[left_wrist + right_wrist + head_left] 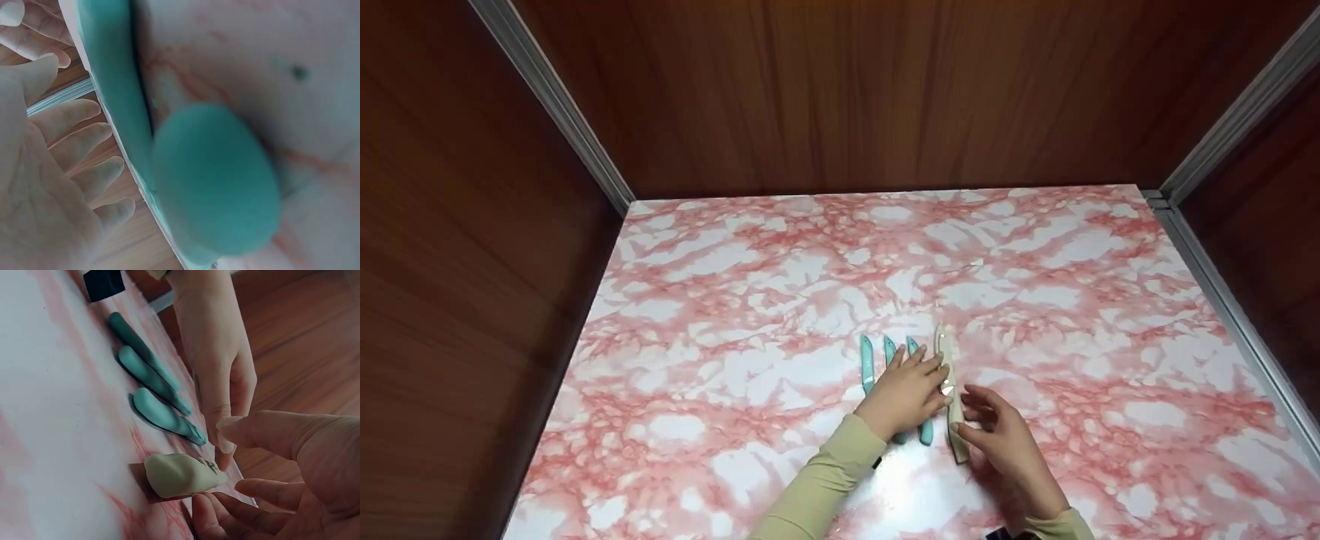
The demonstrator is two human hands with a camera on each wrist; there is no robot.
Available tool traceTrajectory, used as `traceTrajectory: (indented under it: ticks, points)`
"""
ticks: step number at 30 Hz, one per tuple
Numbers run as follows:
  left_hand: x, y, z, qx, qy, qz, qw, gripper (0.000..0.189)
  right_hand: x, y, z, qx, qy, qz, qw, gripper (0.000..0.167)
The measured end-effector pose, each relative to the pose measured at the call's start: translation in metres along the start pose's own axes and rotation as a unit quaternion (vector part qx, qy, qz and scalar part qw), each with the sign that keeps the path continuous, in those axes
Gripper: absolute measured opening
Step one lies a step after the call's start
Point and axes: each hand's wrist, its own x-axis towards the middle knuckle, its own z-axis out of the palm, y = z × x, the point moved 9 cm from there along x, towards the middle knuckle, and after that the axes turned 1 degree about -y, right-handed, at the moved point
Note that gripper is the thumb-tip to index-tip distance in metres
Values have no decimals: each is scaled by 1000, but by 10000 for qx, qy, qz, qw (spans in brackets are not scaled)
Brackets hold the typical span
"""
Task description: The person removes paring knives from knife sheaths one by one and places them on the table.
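Three teal knives lie side by side on the table: the left knife [867,364], the middle knife [152,377] and the right knife [925,431]. To their right lies a cream knife [958,427], whose rounded handle end [174,475] faces the right wrist camera. My left hand [906,394] reaches over the teal knives with its fingers extended, its fingertips at the cream knife. Along the cream knife's right side, my right hand [1005,435] has its thumb and fingers apart; whether they touch it is unclear. In the left wrist view a teal handle end [216,180] looms close.
The table [697,300] has a red and white marbled top. Dark wood panels [840,97] stand behind it and at both sides, with grey metal strips [562,105] at the corners.
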Motion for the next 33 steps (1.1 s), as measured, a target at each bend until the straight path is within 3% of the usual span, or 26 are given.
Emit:
traceTrajectory:
  ticks: [11, 18, 33]
  points:
    - [1, 1, 4, 2, 4, 14, 10000, 47, -1, 3, 0, -443, 268, -117, 9986, 60]
    - [2, 0, 6, -32, -96, -36, 9999, 47, -1, 7, 2, -354, 318, -94, 9988, 61]
    - [1, 1, 1, -53, 35, 17, 10000, 45, -2, 5, 4, -436, 427, -264, 9978, 66]
